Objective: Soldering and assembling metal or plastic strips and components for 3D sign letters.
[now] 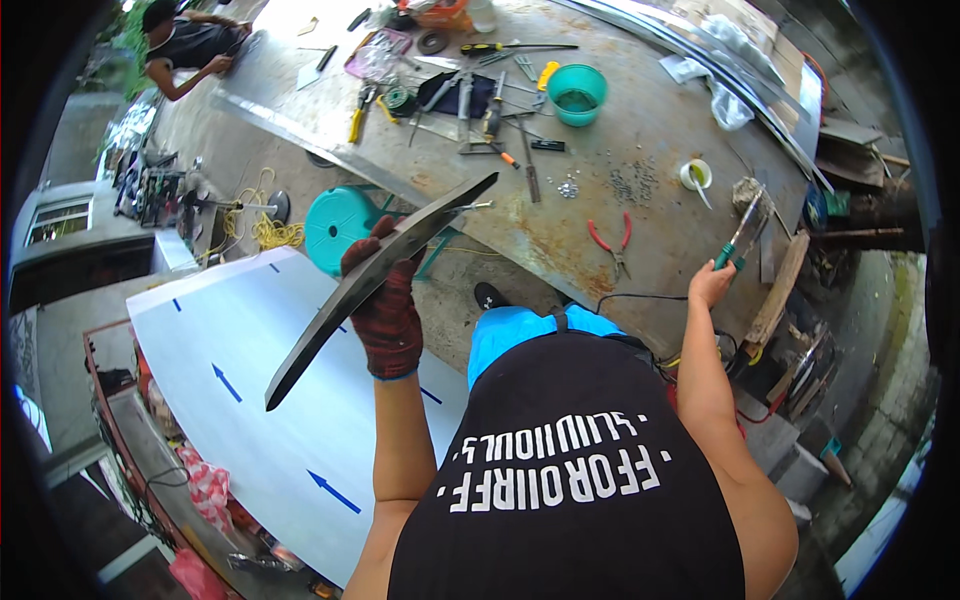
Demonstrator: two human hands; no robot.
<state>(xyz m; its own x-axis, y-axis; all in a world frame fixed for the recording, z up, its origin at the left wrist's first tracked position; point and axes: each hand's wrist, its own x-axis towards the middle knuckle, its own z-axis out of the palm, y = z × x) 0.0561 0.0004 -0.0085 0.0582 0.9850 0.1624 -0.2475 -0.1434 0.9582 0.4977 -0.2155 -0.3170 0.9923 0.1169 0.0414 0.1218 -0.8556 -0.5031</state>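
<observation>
My left hand [388, 315], in a dark red and black knit glove, grips a long dark metal strip [330, 325] with an angled end. The strip is held up at a slant, off the table's near edge, and a small shiny piece [478, 206] shows beside its upper part. My bare right hand [708, 286] is closed round the green handle of a soldering iron [740, 238]. Its metal shaft reaches a rough greyish lump [748, 195] at the table's right side. Red-handled pliers [612, 243] lie left of my right hand.
The metal table [470, 235] holds a green bowl [577, 96], a small white tub [695, 175], scattered small metal pieces [632, 183], screwdrivers and pliers. A green stool [340, 230] and a large white sheet [260, 340] are at left. Another person [190, 45] works at far left.
</observation>
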